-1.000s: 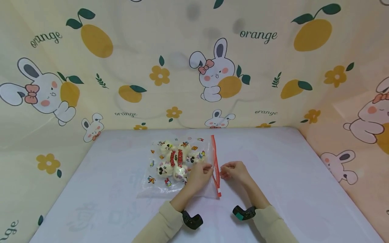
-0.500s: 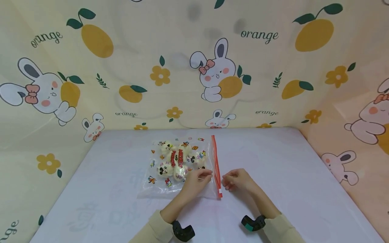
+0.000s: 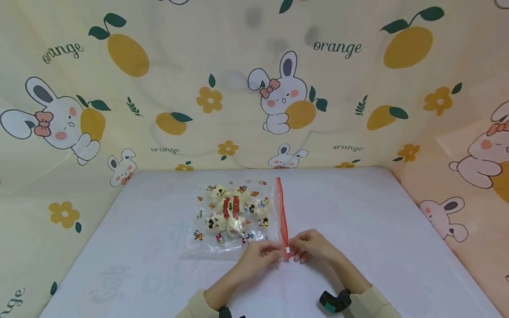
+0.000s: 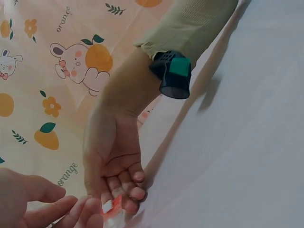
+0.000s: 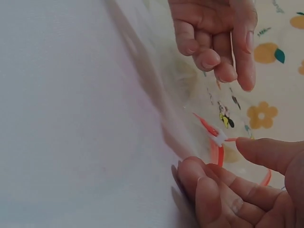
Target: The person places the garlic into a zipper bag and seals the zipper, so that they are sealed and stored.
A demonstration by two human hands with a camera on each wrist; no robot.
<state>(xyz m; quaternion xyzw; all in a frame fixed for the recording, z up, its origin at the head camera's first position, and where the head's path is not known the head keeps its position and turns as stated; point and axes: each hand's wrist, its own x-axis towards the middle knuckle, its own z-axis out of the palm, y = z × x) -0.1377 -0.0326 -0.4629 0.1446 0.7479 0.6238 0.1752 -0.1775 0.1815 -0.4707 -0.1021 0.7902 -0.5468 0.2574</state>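
A clear zip bag (image 3: pixel 191 247) printed with cartoon characters lies flat on the table, with several pale rounded items (image 3: pixel 216 221) inside. Its red zip strip (image 3: pixel 282 203) runs down the right side, and a white slider (image 3: pixel 287 250) sits near the strip's near end. My left hand (image 3: pixel 256 258) is over the bag's near right corner, fingers loosely bent and holding nothing. Just right of the slider is my right hand (image 3: pixel 314 246). In the right wrist view its thumb (image 5: pixel 266 152) comes right at the red strip, apart from the bent fingers below.
A white-covered table (image 3: pixel 377 229) carries the bag. Behind it hangs a cream cloth (image 3: pixel 234 97) printed with rabbits and oranges, which also continues along both sides. Each wrist wears a black camera mount (image 3: pixel 336 301).
Both hands have moved toward the near end of the zip strip, where the slider is. The left hand has come off the bag's middle right part. The bag lies nearly where it was.
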